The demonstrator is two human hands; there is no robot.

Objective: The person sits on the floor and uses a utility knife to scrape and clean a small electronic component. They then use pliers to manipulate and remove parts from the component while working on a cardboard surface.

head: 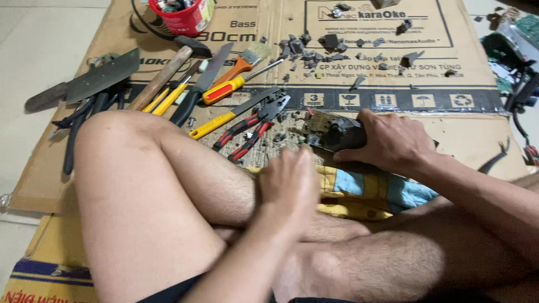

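Note:
I sit cross-legged on flattened cardboard [471, 129]. My right hand [393, 140] grips a dark, chunky broken part [337, 133] held down on the cardboard in front of my shin. My left hand [289, 182] is blurred, with its fingers curled just left of that part; whether it holds anything is hidden. Red-handled pliers [250, 132] lie just beyond my left hand. A yellow and blue cloth [365, 193] lies under my right wrist.
Tools lie in a row at the upper left: a cleaver [90, 81], a wooden-handled hammer [168, 70], a knife [199, 84], screwdrivers [236, 84] and a paintbrush [244, 62]. A red tub [182, 19] stands at the top. Dark broken fragments [314, 53] are scattered. Green circuit boards [514, 39] lie at the right.

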